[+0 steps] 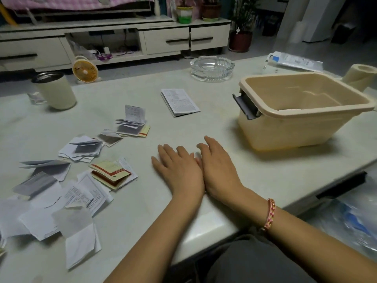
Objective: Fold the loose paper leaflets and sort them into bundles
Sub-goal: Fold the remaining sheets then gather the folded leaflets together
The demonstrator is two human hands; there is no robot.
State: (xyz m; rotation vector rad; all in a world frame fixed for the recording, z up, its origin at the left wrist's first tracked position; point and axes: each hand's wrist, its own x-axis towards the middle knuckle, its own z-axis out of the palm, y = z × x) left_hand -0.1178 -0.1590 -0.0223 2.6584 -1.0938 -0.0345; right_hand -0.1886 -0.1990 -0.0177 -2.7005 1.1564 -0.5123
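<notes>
Head view: a person's left hand and right hand lie flat, palms down and fingers spread, side by side and touching on a pale table, pinching nothing. Whether any paper sits under the palms cannot be told. The loose paper leaflets lie scattered to the left, some open and crumpled near the table's front edge, others part-folded in small heaps further back. A red-and-yellow leaflet rests half open just beside the left hand. One neatly folded leaflet lies apart, toward the glass ashtray. A beige plastic bin stands to the right, a cup at far left.

The sorting appears barely begun. The risk from here is that the springy, half-folded leaflets reopen or slide together, blurring one bundle into another; a sweeping reach across the heaps could also push the nearest sheets off the front edge.
</notes>
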